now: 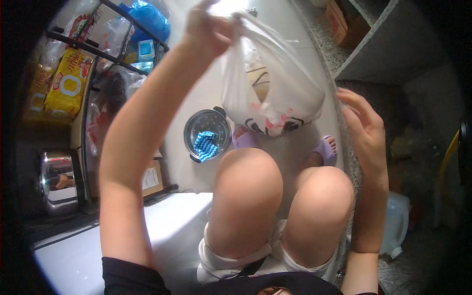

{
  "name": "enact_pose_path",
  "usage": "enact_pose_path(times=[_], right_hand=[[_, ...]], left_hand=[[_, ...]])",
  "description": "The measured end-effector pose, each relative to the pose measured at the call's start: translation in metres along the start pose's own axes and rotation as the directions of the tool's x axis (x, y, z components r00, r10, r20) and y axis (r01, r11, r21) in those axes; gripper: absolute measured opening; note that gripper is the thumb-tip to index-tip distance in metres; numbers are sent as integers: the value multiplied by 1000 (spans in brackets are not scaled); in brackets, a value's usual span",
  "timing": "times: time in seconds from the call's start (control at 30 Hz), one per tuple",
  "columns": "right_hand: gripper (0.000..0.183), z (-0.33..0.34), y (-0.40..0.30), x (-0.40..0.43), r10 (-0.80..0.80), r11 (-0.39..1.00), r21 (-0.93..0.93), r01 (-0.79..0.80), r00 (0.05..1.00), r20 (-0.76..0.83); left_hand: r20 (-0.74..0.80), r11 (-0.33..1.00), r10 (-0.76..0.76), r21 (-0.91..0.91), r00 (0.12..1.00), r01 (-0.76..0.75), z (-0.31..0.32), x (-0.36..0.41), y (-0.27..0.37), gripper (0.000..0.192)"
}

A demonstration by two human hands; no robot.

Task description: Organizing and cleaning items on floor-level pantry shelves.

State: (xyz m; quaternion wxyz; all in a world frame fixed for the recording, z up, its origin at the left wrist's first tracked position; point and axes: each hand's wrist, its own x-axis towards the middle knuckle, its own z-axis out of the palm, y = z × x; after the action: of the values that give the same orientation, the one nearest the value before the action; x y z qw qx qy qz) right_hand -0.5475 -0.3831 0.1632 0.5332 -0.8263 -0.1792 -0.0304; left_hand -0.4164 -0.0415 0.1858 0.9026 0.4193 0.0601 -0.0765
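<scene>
A white plastic carrier bag (295, 84) with black and red print hangs by its handles from my left hand (217, 33), whose fingers are closed on it at the top of the view. Something pale yellow with dark lines shows through the bag's opening; the rest of its contents is hidden. My right hand (363, 121) is to the right of the bag, apart from it, with bent fingers and nothing in its grasp. Below and left of the bag, a round steel pot or steamer (190, 129) with dark handles stands on the floor, a blue-and-white zigzag cloth (206, 146) inside it.
A black metal rack (88, 48) with yellow food packages (69, 83) and plastic bags stands at the left, near a shiny metal appliance (59, 180). A cardboard box (152, 179) is beneath the rack. Stone shelving (379, 48) borders the right, with a translucent plastic jug (396, 223) lower down.
</scene>
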Motion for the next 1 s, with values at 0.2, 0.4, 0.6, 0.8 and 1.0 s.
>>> enact_pose_path(times=[0.2, 0.4, 0.6, 0.8, 1.0], right_hand=[[20, -39, 57, -76, 326, 945, 32, -325, 941, -90], [18, -46, 95, -143, 463, 882, -19, -470, 874, -145], [16, -32, 109, -180, 590, 805, 17, -592, 798, -125], [17, -27, 120, -206, 643, 757, -46, -651, 756, -117], [18, -17, 90, -196, 630, 769, -70, -635, 772, -79]], left_hand=[[93, 981, -8, -192, 996, 26, -43, -7, 81, 69], [58, 999, -1, -54, 998, 4, -63, 2, 119, 64], [-123, 998, 19, 67, 992, -10, -158, -4, 147, 44], [-444, 980, 136, -71, 885, -186, -227, 11, 169, 58], [-586, 868, 300, 495, 753, 39, -294, 23, 143, 26]])
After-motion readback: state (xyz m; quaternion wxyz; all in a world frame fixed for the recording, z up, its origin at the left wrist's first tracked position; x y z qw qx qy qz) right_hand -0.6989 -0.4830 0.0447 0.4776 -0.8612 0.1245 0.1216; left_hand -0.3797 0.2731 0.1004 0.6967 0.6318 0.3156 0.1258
